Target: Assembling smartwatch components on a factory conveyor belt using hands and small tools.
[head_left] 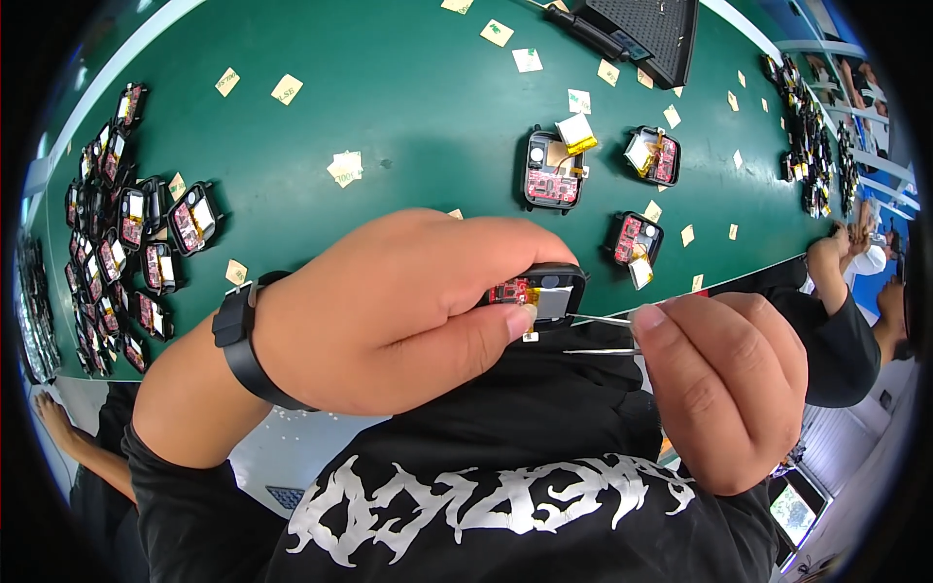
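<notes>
My left hand (418, 306) is closed round a small black device housing (573, 276) at the table's near edge. Inside the housing show a red circuit board (507, 291) and a silver battery cell (552, 302). My left thumb presses on its near side. To the right, my right hand (724, 384) pinches a pair of metal tweezers (607, 352). The tweezers' two tips are apart and point left; the upper one reaches the battery, and whether it touches cannot be made out. Beyond my hands lie three similar open housings, one of them the larger housing (554, 175) with its battery tilted out.
A pile of similar housings (107, 233) covers the table's left side, and another pile (812, 136) stands far right. Small paper squares (345, 167) are scattered over the green table (408, 107). A black tray (646, 34) lies at the back. Other people's arms (826, 267) show at both sides.
</notes>
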`<state>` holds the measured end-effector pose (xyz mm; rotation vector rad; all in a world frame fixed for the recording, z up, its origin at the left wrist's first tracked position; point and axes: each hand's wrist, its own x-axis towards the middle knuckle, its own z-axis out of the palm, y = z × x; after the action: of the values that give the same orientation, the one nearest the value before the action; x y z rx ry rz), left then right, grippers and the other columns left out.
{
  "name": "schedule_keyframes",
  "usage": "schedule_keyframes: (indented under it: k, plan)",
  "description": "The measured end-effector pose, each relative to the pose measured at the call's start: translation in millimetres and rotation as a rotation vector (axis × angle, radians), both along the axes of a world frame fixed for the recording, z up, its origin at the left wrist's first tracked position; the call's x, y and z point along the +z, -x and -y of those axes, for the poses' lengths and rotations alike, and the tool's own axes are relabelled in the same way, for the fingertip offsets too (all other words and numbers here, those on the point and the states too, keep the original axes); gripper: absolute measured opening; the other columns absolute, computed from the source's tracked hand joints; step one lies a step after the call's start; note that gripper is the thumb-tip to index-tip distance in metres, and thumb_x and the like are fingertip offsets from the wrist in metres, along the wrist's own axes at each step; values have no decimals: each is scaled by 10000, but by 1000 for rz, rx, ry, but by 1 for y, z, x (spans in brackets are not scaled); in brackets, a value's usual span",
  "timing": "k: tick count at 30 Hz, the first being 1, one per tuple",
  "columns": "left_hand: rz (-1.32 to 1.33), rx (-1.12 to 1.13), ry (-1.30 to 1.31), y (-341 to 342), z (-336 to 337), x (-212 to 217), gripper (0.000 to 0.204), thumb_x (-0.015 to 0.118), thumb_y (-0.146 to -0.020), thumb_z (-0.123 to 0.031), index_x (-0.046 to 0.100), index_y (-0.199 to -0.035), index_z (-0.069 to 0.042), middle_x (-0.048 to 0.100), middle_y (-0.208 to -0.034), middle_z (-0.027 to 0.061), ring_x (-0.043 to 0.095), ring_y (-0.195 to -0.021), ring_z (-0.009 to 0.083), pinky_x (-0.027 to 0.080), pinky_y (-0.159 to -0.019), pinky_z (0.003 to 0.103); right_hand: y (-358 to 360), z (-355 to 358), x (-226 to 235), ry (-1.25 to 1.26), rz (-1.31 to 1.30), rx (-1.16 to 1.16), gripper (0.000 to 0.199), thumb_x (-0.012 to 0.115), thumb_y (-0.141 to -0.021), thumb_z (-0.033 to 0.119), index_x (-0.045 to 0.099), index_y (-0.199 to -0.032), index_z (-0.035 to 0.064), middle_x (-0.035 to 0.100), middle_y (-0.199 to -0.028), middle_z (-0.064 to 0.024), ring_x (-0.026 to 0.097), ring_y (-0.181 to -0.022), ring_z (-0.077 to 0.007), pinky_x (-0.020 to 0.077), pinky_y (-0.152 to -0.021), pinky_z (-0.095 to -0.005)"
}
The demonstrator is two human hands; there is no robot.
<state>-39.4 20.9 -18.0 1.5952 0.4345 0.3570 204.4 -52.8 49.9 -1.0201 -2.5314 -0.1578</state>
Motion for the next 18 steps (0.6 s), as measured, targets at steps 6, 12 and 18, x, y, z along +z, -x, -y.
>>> schedule_keyframes:
  k: [6, 12, 18]
  plan:
    - [-50, 30, 140, -1, -4, 6, 323, 601, -955, -174, 653, -1218, 5, 715, -992, 117, 692, -852, 217, 536, -782, 306, 16, 7, 6, 127, -71, -25, 301, 757, -606, 27, 711, -885, -77, 651, -791, -148, 601, -599, -205, 456, -486, -274]
    - [-14, -7, 120, 2, -5, 2, 463, 590, -829, -119, 639, -1270, 14, 728, -1087, 146, 720, -948, 263, 545, -861, 317, 24, 10, 9, 194, -32, -77, 364, 764, -577, 36, 719, -918, -86, 664, -790, -162, 630, -603, -236, 485, -493, -285]
    - [-11, -3, 5, 1, -3, 0, 506, 560, -784, -79, 624, -1277, 12, 725, -1057, 148, 718, -865, 294, 558, -798, 325, 26, 11, 5, 169, -13, -96, 388, 730, -572, 69, 719, -923, -95, 668, -811, -165, 614, -603, -234, 441, -464, -286]
